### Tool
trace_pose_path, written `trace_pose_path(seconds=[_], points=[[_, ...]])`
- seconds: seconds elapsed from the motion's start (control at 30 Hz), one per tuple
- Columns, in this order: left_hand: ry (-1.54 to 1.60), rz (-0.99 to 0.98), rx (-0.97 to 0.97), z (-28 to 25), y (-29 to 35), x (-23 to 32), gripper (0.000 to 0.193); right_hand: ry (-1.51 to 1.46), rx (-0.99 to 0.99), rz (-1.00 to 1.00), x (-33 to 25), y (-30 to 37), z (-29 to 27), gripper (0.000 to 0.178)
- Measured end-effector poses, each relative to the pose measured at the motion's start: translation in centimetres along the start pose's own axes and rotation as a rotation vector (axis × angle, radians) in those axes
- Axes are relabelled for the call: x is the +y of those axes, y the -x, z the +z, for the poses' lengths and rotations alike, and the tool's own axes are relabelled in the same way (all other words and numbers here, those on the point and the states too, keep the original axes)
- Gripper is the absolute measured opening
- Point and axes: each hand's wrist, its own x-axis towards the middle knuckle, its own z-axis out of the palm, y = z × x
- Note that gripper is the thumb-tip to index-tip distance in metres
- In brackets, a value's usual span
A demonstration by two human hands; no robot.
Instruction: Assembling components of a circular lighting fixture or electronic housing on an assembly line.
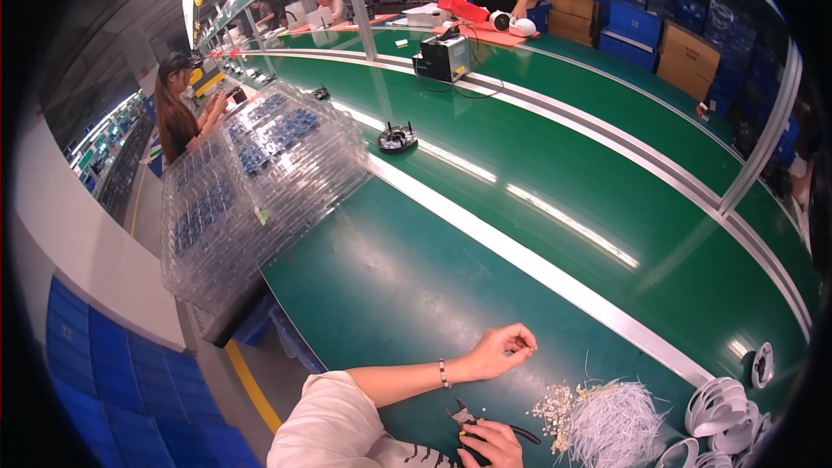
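Observation:
My left hand, with a beaded bracelet at the wrist, hovers over the green worktable. Its fingers are curled and the thumb meets the fingertips; anything between them is too small to see. Closer to me, my right hand has its fingers bent over a pair of cutting pliers with dark handles. The jaws point up and left. To the right lie a heap of thin white strips and a scatter of small beige pieces.
White ring-shaped parts crowd the right corner. Stacked clear plastic trays with blue parts rise on the left. Beyond a pale rail, a conveyor belt carries a round black part. Other people work farther off.

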Motion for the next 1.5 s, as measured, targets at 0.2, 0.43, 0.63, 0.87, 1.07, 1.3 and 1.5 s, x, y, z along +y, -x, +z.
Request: trace_pose_path(seconds=[0.2,0.43,0.63,0.87,1.07,1.3,1.5], points=[[-0.035,0.015,0.001,-0.1,0.0,-0.1,0.01,-0.005,0.017,-0.002,-0.2,0.1,0.0,0.023],[0.018,0.001,-0.01,-0.1,0.1,0.1,0.01,-0.002,0.014,-0.007,-0.3,-0.1,-0.2,0.023],[0.023,-0.037,-0.024,-0.1,0.1,0.3,0.01,-0.011,0.024,0.002,-0.1,0.2,0.0,0.023],[0.028,0.002,-0.013,-0.2,0.6,0.4,0.01,0.005,0.021,0.007,-0.7,-0.3,0.1,0.023],[-0.037,0.026,-0.048,-0.2,0.5,0.4,0.01,0.04,0.109,0.011,-0.5,-0.1,-0.4,0.024],[-0.042,0.113,-0.328,2.9,3.6,3.1,0.007,0.109,0.43,0.219,0.0,1.0,-0.6,0.049],[0.16,-0.058,-0.519,3.3,4.5,3.7,0.024,0.153,0.519,0.148,0.8,1.2,-1.1,0.032]])
